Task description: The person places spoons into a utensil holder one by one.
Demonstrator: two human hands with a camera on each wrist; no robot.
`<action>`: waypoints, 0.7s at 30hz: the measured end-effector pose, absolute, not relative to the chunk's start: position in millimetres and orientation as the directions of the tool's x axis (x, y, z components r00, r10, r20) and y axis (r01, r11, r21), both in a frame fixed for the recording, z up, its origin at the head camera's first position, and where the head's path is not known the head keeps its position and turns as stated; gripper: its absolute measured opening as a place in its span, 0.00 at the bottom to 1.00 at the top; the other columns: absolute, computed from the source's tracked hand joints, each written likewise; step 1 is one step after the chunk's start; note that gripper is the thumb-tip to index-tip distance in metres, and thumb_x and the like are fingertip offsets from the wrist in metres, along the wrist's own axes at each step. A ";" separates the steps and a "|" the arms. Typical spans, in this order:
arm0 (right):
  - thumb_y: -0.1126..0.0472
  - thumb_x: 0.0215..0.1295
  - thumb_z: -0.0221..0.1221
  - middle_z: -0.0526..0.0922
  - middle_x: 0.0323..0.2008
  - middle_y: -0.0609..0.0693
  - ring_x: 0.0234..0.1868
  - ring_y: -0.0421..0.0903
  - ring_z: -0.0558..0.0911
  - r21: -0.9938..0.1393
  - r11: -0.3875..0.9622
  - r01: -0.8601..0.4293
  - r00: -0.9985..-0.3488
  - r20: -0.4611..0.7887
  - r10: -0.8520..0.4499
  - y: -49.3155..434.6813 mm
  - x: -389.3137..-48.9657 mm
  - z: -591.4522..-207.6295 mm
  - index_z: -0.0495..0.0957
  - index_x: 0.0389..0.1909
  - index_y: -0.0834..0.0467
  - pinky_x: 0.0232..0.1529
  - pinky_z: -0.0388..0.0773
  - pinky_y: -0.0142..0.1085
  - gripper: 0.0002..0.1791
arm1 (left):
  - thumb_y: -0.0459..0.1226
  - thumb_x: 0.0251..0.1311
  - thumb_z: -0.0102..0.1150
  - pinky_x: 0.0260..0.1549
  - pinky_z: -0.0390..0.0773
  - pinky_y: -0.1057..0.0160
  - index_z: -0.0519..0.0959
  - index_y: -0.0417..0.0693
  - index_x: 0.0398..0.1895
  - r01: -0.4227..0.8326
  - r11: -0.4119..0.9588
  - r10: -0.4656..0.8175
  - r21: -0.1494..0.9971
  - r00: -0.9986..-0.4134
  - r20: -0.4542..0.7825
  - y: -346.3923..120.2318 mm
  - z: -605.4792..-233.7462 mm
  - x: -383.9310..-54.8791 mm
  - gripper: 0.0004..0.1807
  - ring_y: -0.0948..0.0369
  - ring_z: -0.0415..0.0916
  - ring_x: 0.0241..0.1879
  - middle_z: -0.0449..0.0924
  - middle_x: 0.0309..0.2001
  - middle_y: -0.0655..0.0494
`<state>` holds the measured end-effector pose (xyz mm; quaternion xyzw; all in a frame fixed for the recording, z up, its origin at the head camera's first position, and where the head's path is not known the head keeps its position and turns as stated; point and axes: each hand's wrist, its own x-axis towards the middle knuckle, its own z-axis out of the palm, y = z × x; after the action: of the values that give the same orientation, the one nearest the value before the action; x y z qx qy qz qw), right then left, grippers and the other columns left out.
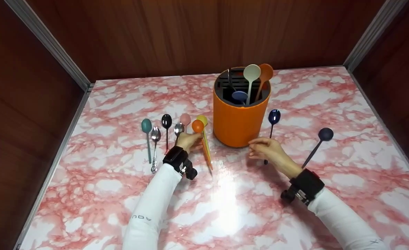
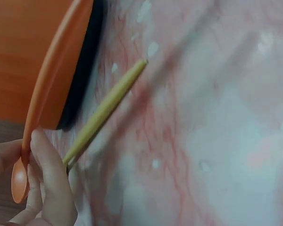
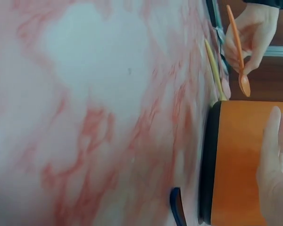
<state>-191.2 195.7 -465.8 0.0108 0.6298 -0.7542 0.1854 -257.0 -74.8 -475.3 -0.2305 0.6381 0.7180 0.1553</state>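
Observation:
My left hand (image 1: 189,140) pinches an orange spoon (image 1: 197,126) just below its bowl. In the left wrist view its handle (image 2: 49,70) slants up across the orange utensil holder. A yellow spoon (image 2: 106,106) lies on the table close under that hand. To the right of the utensil holder (image 1: 237,123), my right hand (image 1: 268,151) holds nothing, its fingers loosely bent near the holder's base. A dark blue spoon (image 1: 274,117) lies partly hidden behind it. Standing in the holder are a cream spoon (image 1: 252,73), a brown-orange spoon (image 1: 266,72) and a blue utensil (image 1: 239,96).
Left of the holder lie a teal spoon (image 1: 146,125), a black spoon (image 1: 166,121), a pink spoon (image 1: 185,119) and two silver spoons, one with an ornate handle (image 1: 154,158). A dark, round-headed spoon (image 1: 325,134) lies at the right. Wooden panels (image 1: 176,38) enclose the marbled table.

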 end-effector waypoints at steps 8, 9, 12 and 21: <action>0.64 0.63 0.57 0.81 0.33 0.49 0.33 0.43 0.83 -0.944 -0.090 0.318 -0.915 -0.281 -0.290 184.3 -192.2 -467.6 0.74 0.46 0.67 0.41 0.84 0.34 0.13 | 0.26 0.54 0.56 0.31 0.85 0.65 0.74 0.36 0.29 -0.509 -0.186 -0.005 0.841 -0.855 -0.519 -69.3 -468.9 -247.5 0.02 0.64 0.76 0.17 0.75 0.18 0.54; 0.64 0.63 0.57 0.82 0.33 0.49 0.33 0.43 0.83 -0.944 -0.086 0.318 -0.913 -0.281 -0.296 183.2 -192.5 -468.4 0.74 0.45 0.66 0.42 0.84 0.34 0.13 | 0.26 0.54 0.56 0.31 0.85 0.66 0.74 0.36 0.29 -0.509 -0.190 0.005 0.840 -0.856 -0.517 -69.0 -468.6 -246.6 0.01 0.64 0.76 0.17 0.75 0.18 0.54; 0.65 0.62 0.57 0.81 0.36 0.50 0.34 0.44 0.83 -0.945 -0.073 0.318 -0.910 -0.282 -0.305 179.6 -193.6 -471.3 0.76 0.44 0.64 0.42 0.84 0.34 0.10 | 0.26 0.54 0.55 0.28 0.85 0.68 0.74 0.36 0.28 -0.507 -0.200 0.027 0.839 -0.858 -0.512 -68.0 -468.6 -244.4 0.00 0.64 0.76 0.17 0.76 0.18 0.54; 0.65 0.63 0.55 0.80 0.41 0.53 0.36 0.44 0.84 -0.955 -0.007 0.296 -0.888 -0.273 -0.369 170.0 -192.4 -477.8 0.68 0.52 0.76 0.44 0.84 0.35 0.21 | 0.25 0.55 0.54 0.27 0.84 0.70 0.75 0.34 0.31 -0.511 -0.248 0.028 0.823 -0.853 -0.521 -60.4 -470.1 -236.3 0.01 0.63 0.76 0.21 0.74 0.22 0.53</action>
<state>-192.4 170.0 -477.8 -0.0276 0.6643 -0.7092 0.2346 -236.3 -60.4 -470.1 -0.2053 0.5872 0.7628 0.1766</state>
